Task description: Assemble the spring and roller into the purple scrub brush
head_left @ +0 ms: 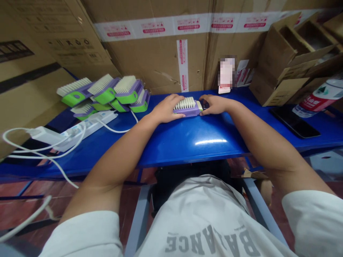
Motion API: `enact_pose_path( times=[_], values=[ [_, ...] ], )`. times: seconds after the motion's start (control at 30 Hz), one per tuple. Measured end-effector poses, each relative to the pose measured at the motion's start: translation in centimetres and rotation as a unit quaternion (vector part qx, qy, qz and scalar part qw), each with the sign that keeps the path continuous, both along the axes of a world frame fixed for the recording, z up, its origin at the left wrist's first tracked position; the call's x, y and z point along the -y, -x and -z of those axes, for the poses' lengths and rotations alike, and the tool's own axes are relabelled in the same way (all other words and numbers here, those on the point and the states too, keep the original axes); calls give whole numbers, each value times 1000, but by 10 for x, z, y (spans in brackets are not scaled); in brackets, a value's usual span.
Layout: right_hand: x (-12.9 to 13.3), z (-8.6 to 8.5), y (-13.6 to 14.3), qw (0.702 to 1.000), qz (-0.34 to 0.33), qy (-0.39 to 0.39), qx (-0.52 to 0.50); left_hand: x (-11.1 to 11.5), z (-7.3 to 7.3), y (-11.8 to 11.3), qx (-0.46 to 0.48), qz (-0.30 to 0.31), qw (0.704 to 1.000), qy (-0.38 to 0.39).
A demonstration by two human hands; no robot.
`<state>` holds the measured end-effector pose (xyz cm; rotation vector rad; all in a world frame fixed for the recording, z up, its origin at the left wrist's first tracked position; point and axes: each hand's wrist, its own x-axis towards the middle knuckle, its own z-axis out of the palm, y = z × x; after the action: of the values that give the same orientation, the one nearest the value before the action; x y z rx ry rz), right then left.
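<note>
A purple brush (189,112) with cream bristles facing up lies on the blue table (177,142). My left hand (168,108) is wrapped round the brush's left end, thumb along the near side and fingers behind. At the brush's right end, my right hand (214,104) has thumb and fingers round a small dark object (205,105), too small to make out. Several purple and green brushes (127,89) are stacked at the back left, bristles up.
A white power strip (87,129) with cables lies left. At right are a black phone (294,121), a bottle (317,98) and cardboard boxes (284,67). A pinkish card (225,75) leans against the cardboard wall (158,60) behind.
</note>
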<state>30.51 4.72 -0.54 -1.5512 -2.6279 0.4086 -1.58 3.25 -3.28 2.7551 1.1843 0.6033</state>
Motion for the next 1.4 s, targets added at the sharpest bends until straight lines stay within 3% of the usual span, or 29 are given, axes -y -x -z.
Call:
enact_pose_path(
  times=[1.4],
  values=[
    [0,0,0,1000,8,-7,-19,3,-3,-1,-12,-7,1000,11]
  ],
)
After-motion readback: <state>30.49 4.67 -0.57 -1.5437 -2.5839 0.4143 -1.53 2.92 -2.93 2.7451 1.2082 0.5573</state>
